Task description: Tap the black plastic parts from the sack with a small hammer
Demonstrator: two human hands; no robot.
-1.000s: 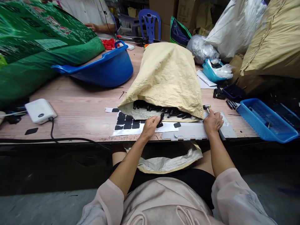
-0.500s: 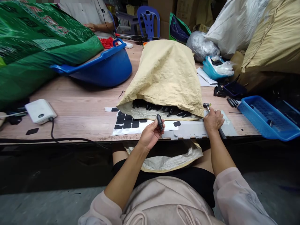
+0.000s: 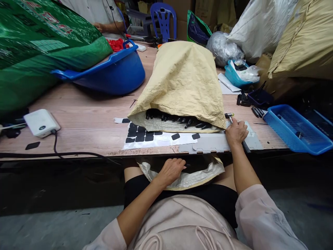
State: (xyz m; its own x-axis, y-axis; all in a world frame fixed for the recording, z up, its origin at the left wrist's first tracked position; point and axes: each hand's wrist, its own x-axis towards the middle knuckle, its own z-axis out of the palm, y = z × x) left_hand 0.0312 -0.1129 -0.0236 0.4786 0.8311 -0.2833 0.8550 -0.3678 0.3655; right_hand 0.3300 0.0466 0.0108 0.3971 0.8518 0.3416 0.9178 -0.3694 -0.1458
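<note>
My left hand (image 3: 173,171) is palm down over the mouth of an open woven sack (image 3: 197,179) between my thighs. Its fingers are curled, and a dark end, apparently of a black cylindrical part, shows at the fingertips against the dark sack interior. On the table's right side, my right hand (image 3: 236,132) is closed around a small hammer (image 3: 246,146) with a metal shaft and black grip. The hammer's head points away from me, beside a tan sack (image 3: 187,80). Several black parts (image 3: 188,122) lie in that sack's open mouth.
A white sheet with black stickers (image 3: 140,133) and a grey plate (image 3: 208,143) lie near the table edge. A blue basin (image 3: 111,76), white charger box (image 3: 42,122) and cable stand left. To the right is a blue basket (image 3: 299,130). Across the table sits another person (image 3: 109,27).
My left hand has moved down from above the table edge to the sack between my thighs, turning palm down with the black part. My right hand stays on the hammer.
</note>
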